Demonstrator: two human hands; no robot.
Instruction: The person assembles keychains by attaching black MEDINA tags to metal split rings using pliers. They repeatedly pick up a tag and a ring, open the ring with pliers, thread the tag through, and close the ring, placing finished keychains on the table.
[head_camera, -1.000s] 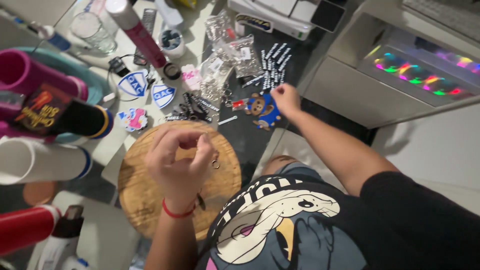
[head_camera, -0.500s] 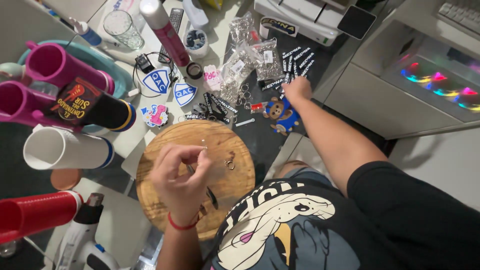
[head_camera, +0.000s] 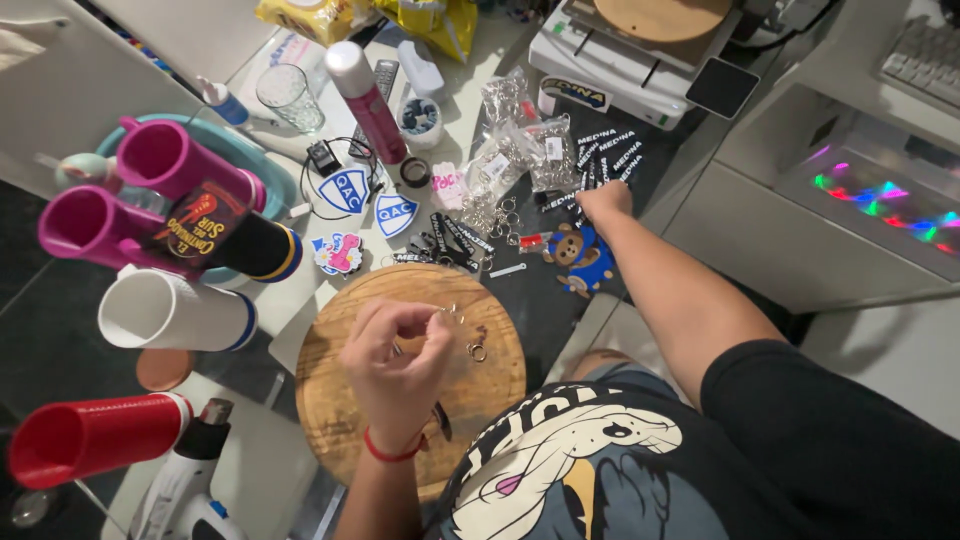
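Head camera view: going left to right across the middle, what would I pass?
Red cup → white cup → round wooden board with the left hand over it → small metal rings → bear-shaped charm by the right hand → box with coloured lights.

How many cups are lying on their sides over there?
5: two pink cups at the left, a black cup beside them, a white cup below, and a red cup lowest. More could be hidden past the frame's edge.
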